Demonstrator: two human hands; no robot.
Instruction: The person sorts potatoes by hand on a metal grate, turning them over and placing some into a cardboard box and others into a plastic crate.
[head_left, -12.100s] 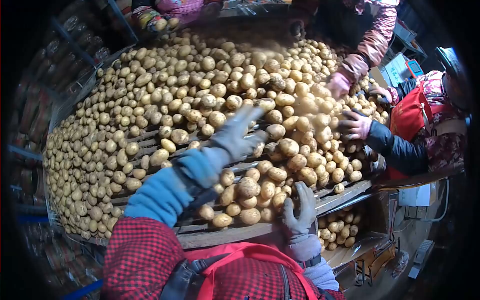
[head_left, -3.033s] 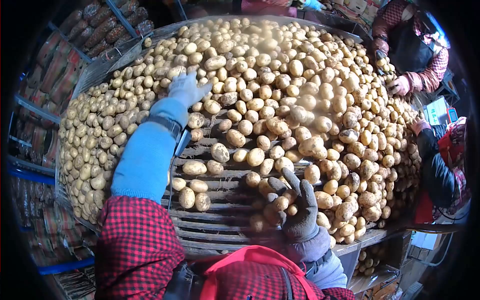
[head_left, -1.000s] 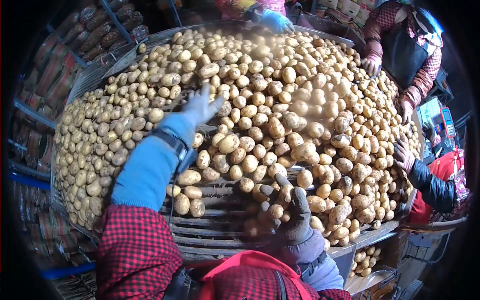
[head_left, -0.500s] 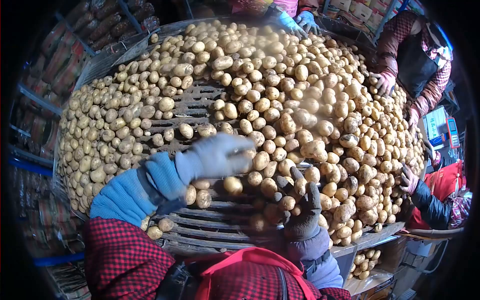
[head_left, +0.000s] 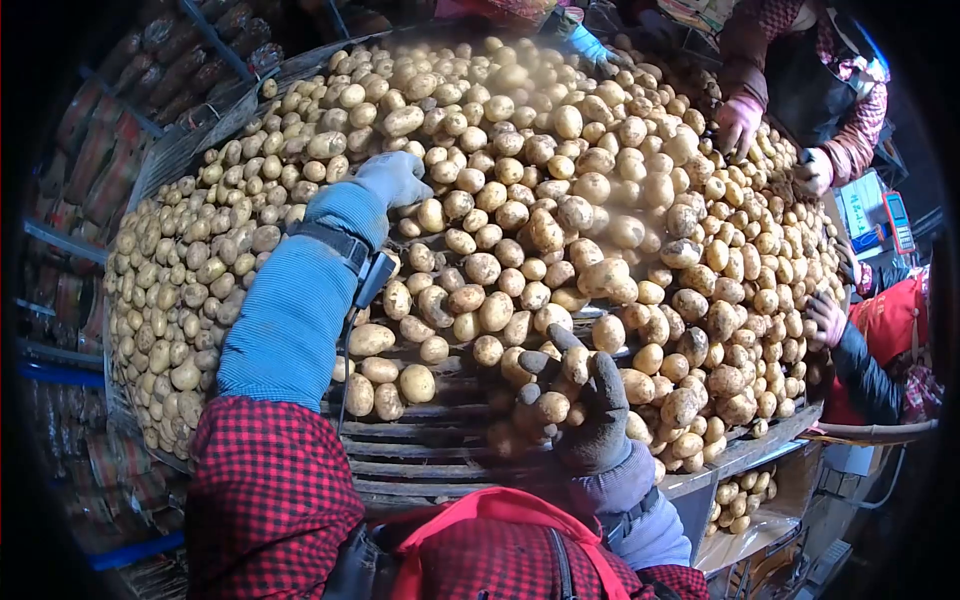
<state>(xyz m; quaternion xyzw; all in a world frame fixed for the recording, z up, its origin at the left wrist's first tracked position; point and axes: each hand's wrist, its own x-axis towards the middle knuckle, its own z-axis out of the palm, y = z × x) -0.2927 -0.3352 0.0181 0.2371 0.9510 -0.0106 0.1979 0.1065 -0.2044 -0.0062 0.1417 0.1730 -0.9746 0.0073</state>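
My left hand [head_left: 393,180], in a grey glove with a blue ribbed sleeve, reaches to the upper middle of the slatted table [head_left: 420,448]. Its fingers bend down against the potatoes [head_left: 500,212]; what lies under them is hidden. Nearer to me, my right hand [head_left: 590,410], in a dark, dirty glove, rests palm up with its fingers curled around potatoes [head_left: 551,407]. Loose potatoes surround both hands. Between my arms, some potatoes [head_left: 417,383] sit on the bare slats.
Co-workers' gloved hands [head_left: 739,124] touch potatoes at the upper right, with another hand [head_left: 826,320] at the right edge. A blue-gloved hand [head_left: 592,50] is at the far side. Shelves of sacks [head_left: 75,200] stand left. Below the right rim is a box of potatoes [head_left: 742,500].
My left hand has moved away from me and slightly left, and potatoes now cover slats that were bare in the middle. My right hand stays nearly in place. The co-workers' hands have shifted.
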